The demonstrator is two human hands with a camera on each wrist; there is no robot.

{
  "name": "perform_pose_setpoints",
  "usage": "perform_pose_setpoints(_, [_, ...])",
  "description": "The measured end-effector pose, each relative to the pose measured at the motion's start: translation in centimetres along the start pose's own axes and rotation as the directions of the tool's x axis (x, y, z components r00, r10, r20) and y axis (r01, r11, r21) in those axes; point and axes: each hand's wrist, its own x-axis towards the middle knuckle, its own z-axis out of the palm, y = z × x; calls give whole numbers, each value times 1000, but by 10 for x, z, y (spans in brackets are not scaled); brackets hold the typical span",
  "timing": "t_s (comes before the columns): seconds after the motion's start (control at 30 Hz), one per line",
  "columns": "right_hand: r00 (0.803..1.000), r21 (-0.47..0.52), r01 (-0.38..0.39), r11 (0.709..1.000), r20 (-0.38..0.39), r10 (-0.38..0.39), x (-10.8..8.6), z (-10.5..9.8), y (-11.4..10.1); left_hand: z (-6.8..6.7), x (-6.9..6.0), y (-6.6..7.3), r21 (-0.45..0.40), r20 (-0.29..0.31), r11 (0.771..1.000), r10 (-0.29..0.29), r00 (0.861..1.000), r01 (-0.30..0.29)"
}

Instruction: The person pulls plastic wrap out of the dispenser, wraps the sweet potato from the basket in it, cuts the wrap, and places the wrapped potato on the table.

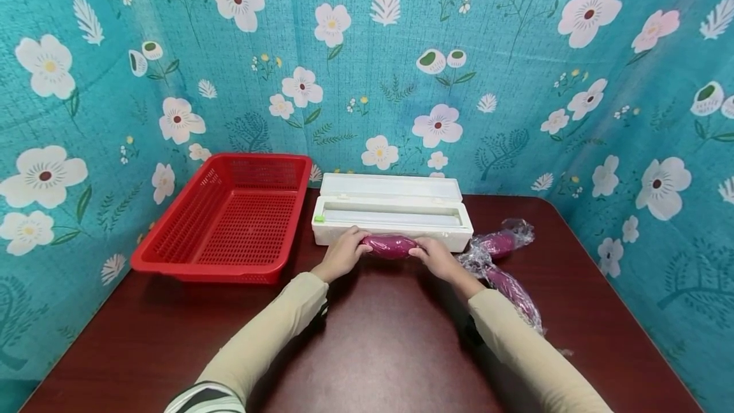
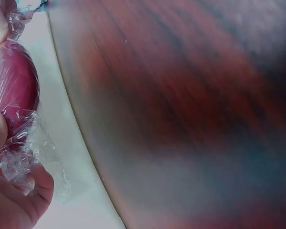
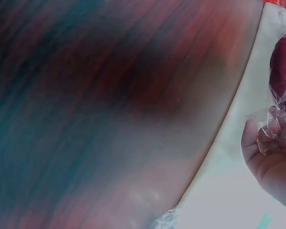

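Observation:
A glossy purple-red, oblong vegetable in cling film lies level between both hands, in front of a white cling film dispenser. Its exact kind is unclear. My left hand grips its left end, where the film bunches; in the left wrist view the thumb lies along the wrapped vegetable and the fingers curl about the gathered film. At the other end my right hand pinches the twisted film, also seen in the right wrist view. The dispenser's lid stands raised, with a film roll inside.
To the left stands a red plastic basket with perforated walls. Two more film-wrapped purple vegetables, one farther back and one nearer, lie beside the right forearm. A floral curtain closes off the back and sides of the dark table.

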Motion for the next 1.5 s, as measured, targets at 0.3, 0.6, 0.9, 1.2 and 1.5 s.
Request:
perform_pose_setpoints(0.3, [999, -56, 44, 997, 11, -44, 3, 1, 5, 2, 1, 4, 39, -9, 999, -4, 1000, 4])
perform_pose_setpoints(0.6, [997, -37, 68, 997, 37, -66, 3, 3, 5, 8, -1, 1, 100, -17, 995, -4, 1000, 6])
perform_pose_setpoints(0.9, [994, -74, 77, 994, 79, -72, 1, 8, 9, 10, -1, -3, 143, 29, 989, 20, 999, -24])
perform_pose_setpoints(1.2, [990, -23, 55, 998, 132, -52, -3, 5, 6, 6, -4, -8, 95, 93, 996, -12, 996, 3])
perform_pose_setpoints(1.5, [989, 26, -70, 997, 132, 66, -7, 5, 5, 0, -9, -8, 37, 107, 997, -69, 992, 66])
